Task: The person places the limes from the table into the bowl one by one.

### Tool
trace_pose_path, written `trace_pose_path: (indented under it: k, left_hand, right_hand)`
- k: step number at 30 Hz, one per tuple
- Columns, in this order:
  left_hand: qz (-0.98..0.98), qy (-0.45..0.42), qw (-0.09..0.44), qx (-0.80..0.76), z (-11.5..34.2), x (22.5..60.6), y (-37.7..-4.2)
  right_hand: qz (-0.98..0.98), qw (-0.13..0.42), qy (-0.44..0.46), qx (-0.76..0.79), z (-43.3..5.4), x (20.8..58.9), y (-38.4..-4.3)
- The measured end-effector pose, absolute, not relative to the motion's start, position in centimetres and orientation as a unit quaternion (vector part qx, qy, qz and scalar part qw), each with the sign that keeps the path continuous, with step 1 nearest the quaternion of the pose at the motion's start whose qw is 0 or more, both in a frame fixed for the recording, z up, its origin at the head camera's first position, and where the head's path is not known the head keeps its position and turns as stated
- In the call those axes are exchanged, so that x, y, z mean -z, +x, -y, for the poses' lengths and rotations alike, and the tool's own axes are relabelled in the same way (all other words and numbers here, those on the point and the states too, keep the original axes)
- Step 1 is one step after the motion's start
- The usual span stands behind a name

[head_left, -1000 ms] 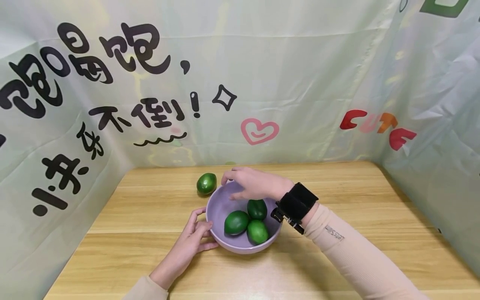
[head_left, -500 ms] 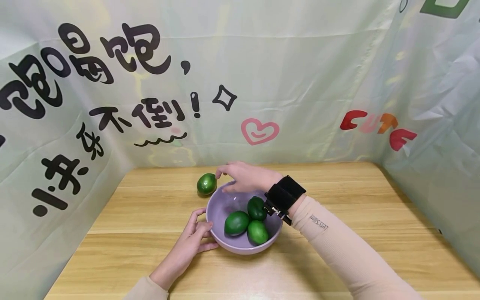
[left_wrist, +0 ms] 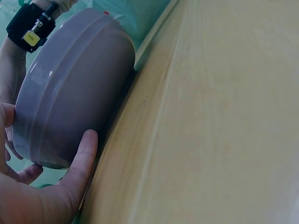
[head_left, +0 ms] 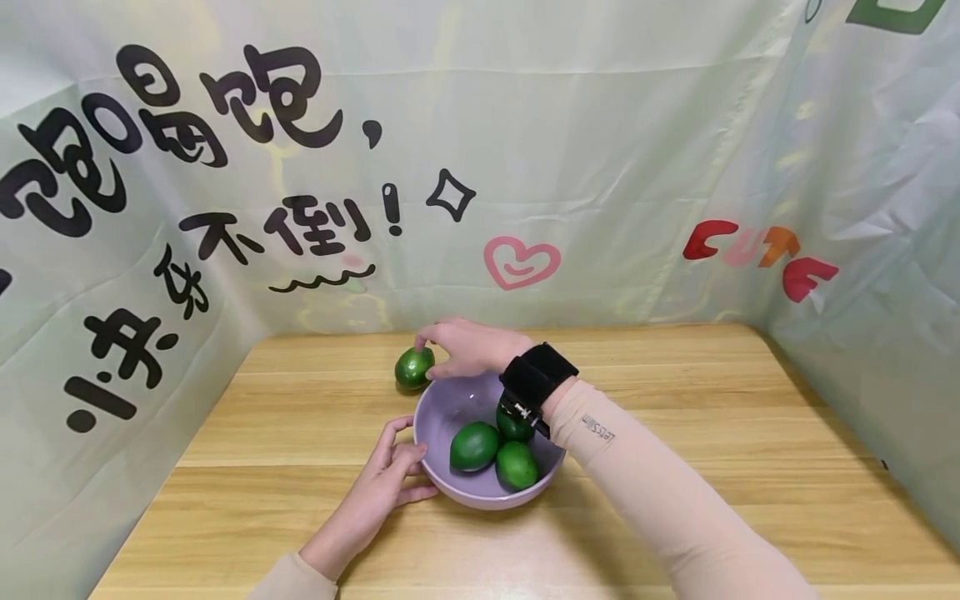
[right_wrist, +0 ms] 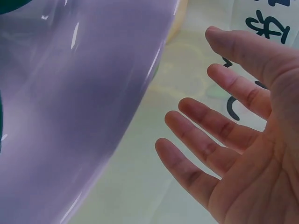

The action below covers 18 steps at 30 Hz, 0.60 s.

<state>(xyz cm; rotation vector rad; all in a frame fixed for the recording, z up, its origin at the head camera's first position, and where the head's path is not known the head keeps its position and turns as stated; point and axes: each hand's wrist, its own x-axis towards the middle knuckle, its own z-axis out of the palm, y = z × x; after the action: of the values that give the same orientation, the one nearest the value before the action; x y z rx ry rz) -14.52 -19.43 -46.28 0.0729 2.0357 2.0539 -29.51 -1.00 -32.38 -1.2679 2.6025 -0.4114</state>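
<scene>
A purple bowl stands on the table with several glossy green limes inside, among them a dark one and a lighter one. My left hand grips the bowl's left side, thumb at the rim and fingers along the outer wall. In the left wrist view a finger lies against the bowl's side. Beyond the bowl's far left rim, another lime lies on the table. My right hand reaches over the far rim, fingertips right at that lime. In the right wrist view its fingers are spread, holding nothing.
The wooden table meets a printed cloth backdrop along its back and sides. A black wrist strap on the right forearm hangs over the bowl, partly covering one lime in it.
My right hand has moved left from above the bowl, across its far rim, to the lime on the table. The left hand and the bowl have stayed in place.
</scene>
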Motion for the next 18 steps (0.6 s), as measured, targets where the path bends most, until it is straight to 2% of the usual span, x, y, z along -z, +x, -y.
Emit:
trace_pose_path:
  k: [18]
  left_hand:
    - [-0.695,0.025,0.126,-0.707,19.6,46.4,-14.7]
  right_hand:
    - [-0.905,0.132,-0.392,0.100,4.6,33.9,-30.6]
